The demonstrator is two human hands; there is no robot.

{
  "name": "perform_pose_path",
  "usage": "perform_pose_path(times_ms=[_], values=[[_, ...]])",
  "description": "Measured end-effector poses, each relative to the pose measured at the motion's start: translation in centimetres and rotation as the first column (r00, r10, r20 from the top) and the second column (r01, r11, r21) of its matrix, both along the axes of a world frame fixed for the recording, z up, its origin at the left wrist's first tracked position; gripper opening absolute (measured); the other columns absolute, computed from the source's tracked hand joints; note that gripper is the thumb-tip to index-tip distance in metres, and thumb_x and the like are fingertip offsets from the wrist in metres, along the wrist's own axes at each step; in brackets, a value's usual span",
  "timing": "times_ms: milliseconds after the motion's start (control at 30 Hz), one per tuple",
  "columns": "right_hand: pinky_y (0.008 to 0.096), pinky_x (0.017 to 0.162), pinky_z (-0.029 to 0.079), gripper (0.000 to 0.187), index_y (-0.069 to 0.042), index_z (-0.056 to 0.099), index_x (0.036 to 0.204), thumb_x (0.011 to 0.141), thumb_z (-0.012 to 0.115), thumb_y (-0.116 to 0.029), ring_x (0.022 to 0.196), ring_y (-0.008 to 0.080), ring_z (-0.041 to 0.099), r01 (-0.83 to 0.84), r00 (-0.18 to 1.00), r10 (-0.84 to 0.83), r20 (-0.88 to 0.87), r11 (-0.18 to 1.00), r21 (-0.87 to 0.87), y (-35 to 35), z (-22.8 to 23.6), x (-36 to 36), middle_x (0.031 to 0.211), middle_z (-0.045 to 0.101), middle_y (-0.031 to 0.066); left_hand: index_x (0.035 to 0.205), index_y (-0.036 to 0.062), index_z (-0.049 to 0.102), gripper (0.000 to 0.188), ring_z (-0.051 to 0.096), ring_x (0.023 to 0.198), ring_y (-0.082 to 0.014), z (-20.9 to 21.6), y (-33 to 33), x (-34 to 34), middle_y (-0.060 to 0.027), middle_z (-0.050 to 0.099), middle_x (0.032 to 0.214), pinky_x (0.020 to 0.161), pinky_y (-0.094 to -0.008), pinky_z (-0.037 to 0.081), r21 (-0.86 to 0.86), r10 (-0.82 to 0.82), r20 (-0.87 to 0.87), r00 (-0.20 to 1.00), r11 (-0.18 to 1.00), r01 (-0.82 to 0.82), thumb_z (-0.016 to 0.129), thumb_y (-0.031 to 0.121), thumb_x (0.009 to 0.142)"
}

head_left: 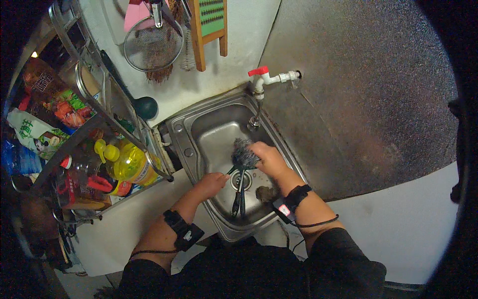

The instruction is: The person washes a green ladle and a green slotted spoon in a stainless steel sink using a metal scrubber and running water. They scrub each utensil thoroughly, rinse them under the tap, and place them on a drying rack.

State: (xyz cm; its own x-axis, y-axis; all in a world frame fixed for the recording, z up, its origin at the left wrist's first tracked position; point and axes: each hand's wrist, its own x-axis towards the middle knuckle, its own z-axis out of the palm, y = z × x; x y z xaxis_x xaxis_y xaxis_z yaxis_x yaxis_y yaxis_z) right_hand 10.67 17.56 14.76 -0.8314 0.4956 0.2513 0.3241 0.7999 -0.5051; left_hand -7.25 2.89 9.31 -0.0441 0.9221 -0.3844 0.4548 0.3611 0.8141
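1. Everything centres on the small rectangular stainless-steel sink [199, 130], set at an angle into a pale counter. Both hands are down inside it, over the round drain [241, 180].
2. The right hand [267, 158] presses a grey, wiry steel-wool scrubber [243, 153] against a bunch of dark, slim utensil handles [239, 197] – its fingers are curled and clamped on the pad. The handles run from the scrubber toward the near rim of the sink.
3. The left hand [211, 182] sits at the sink's left wall, fingers closed around the handles just beside the scrubber; I can't tell exactly how many pieces are in there.
4. Progress-wise, my read is mid-scrub: no water is visibly running from the white tap with the red lever [263, 77] at the sink's far corner, there are no suds I can make out, and a dark clump [267, 193] lies on the basin floor right of the drain. Rinsing looks not yet done.
5. Textures – the basin is dull brushed metal with a wet sheen, and the scrubber is fuzzy and springy-looking. Left of the sink, a wire rack holds a yellow plastic oil bottle [130, 164].
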Motion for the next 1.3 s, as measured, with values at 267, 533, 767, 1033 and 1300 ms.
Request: perform_pose_path(times_ms=[267,533,767,1033,1300], values=[[0.0285,0.081,0.041,0.042,-0.002,0.044,0.112,0.073,0.056,0.005,0.091,0.0156,0.052,-0.022,0.651,-0.561,-0.512,0.659,-0.751,0.2,-1.8,-0.6,0.1,0.055,0.0061,0.068,0.0108,0.045,0.034,0.033,0.049,-0.0062,1.3,-0.6,1.6,0.0039,0.036,0.056,0.044,-0.0224,0.027,-0.196,0.195,0.656,0.729,0.977,-0.084,0.04,0.039,0.087],[0.0302,0.068,0.047,0.018,-0.006,0.051,0.099,0.086,0.047,-0.017,0.081,0.019,0.056,-0.422,0.3,-0.878,-0.372,0.227,-0.878,-2.0,-1.7,-2.9,0.093,0.057,0.0064,0.067,0.0119,0.042,0.033,0.028,0.042,-0.005,2.3,0.7,3.6,0.0059,0.03,0.051,0.039,-0.0204,0.021,-0.056,0.191,0.66,0.726,0.977,-0.206,0.037,0.037,0.088],[0.0274,0.063,0.045,0.027,-0.008,0.054,0.092,0.084,0.05,-0.034,0.072,0.0179,0.054,-0.703,0.365,-0.898,-0.246,-0.092,-0.705,-2.6,-2.8,-4.3,0.084,0.058,0.0055,0.069,0.0139,0.042,0.035,0.027,0.036,-0.0059,2.7,2.7,3.2,0.0058,0.032,0.048,0.033,-0.0216,0.021,-0.131,0.219,0.736,0.641,0.974,-0.183,0.035,0.043,0.088],[0.0301,0.073,0.045,0.025,-0.005,0.054,0.094,0.085,0.048,-0.028,0.08,0.0191,0.054,-0.581,0.498,-0.814,-0.298,-0.058,-0.812,-5.6,-2.2,-5.4,0.085,0.058,0.007,0.069,0.0135,0.042,0.039,0.027,0.036,-0.0048,4.4,3.5,3.8,0.006,0.032,0.049,0.032,-0.0191,0.021,-0.207,0.313,0.783,0.537,0.946,-0.249,0.035,0.048,0.087],[0.0307,0.065,0.047,0.031,-0.005,0.053,0.094,0.086,0.045,-0.034,0.084,0.0218,0.056,-0.621,0.371,-0.905,-0.209,-0.075,-0.78,-3.6,-1.0,-2.9,0.089,0.058,0.0063,0.071,0.0133,0.044,0.04,0.029,0.034,-0.008,3.0,3.2,3.1,0.0045,0.032,0.046,0.032,-0.0233,0.023,-0.189,0.334,0.796,0.505,0.929,-0.317,0.035,0.049,0.086]])
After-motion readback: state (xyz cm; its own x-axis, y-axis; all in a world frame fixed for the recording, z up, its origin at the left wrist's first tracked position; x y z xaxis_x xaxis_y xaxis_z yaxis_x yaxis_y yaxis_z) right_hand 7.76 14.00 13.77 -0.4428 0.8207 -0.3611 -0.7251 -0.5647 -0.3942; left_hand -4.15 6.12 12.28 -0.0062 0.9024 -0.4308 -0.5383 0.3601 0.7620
